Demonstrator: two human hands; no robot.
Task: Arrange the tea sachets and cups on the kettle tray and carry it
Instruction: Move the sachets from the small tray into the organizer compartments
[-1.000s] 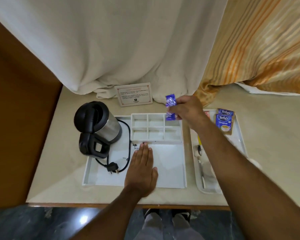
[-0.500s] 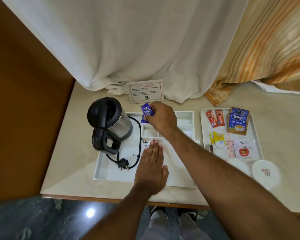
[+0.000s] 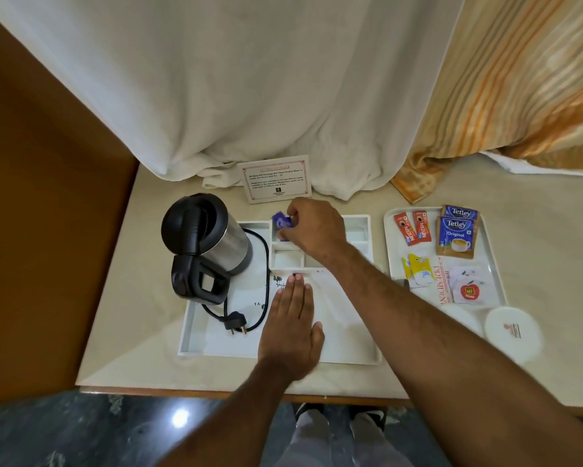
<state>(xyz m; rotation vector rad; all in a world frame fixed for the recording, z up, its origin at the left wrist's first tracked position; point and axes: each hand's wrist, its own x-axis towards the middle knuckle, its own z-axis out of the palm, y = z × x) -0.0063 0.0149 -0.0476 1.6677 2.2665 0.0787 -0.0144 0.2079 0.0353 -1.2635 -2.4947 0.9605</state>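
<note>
A white kettle tray [image 3: 195, 332] lies on the beige counter, with a black and steel kettle [image 3: 204, 237] standing at its left. Small compartments [image 3: 288, 259] fill the tray's far part. My right hand [image 3: 312, 227] pinches purple sachets [image 3: 281, 224] over the far left compartment. My left hand [image 3: 291, 328] rests flat, fingers together, on the tray's floor near the front. A second white tray [image 3: 493, 274] to the right holds Tetley tea sachets [image 3: 456, 235], red Nescafe sticks [image 3: 414, 227], yellow sachets [image 3: 416, 269] and white ones [image 3: 468, 284].
A white round lid or coaster [image 3: 512, 328] sits by the right tray's front corner. A printed card [image 3: 275, 178] stands behind the kettle tray against a white curtain [image 3: 249, 96]. The kettle's cord and plug [image 3: 237, 323] lie on the tray. A brown wall borders the left.
My right hand has carried the purple sachets leftward, from the compartments' right end to the far left compartment, and lowered them. My left hand has stayed flat on the tray.
</note>
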